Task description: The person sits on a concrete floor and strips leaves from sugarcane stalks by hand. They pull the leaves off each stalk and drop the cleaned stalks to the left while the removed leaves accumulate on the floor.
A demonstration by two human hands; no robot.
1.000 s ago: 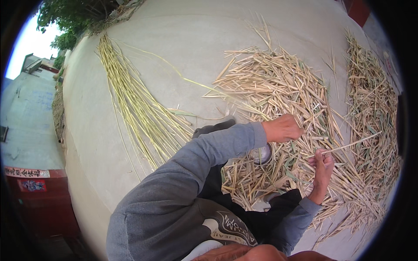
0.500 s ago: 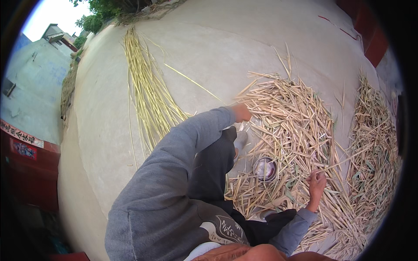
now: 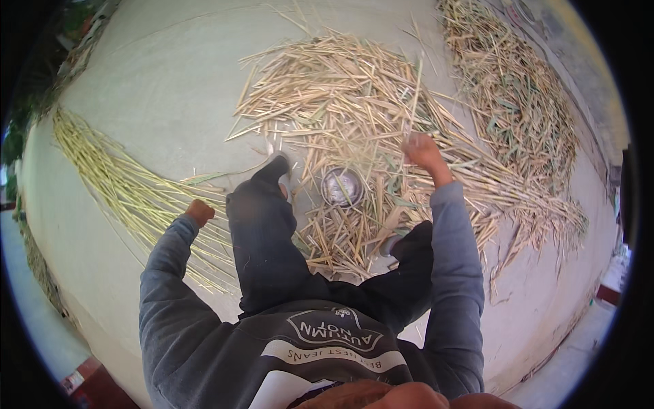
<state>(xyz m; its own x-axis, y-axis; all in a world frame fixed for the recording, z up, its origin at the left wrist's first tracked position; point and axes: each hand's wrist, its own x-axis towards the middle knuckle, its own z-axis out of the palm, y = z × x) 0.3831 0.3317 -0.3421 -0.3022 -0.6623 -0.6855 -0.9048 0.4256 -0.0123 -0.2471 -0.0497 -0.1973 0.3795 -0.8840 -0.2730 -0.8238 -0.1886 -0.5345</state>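
My left hand (image 3: 201, 213) is closed beside a long bundle of smooth yellow-green stalks (image 3: 129, 184) on the ground to my left. Whether anything lies inside its fingers is hidden. Out in front on the right, my right hand (image 3: 424, 153) is closed on a thin dry reed stalk (image 3: 414, 102), which points away from me. Below that hand spreads a heap of short, straw-coloured reed pieces and husks (image 3: 347, 88). A round metal bowl (image 3: 342, 188) with something pale in it sits among the pieces, between my feet.
A second, longer heap of leafy dry reeds (image 3: 521, 95) lies at the far right, along a wall edge. Pale concrete ground (image 3: 170, 75) surrounds the heaps. My shoe (image 3: 276, 163) stands at the left edge of the husks. A dark red panel (image 3: 95, 388) shows at the lower left.
The view has turned to the right. My left hand has moved from the husk heap back left to the yellow-green stalks. The right hand still grips a stalk over the heap.
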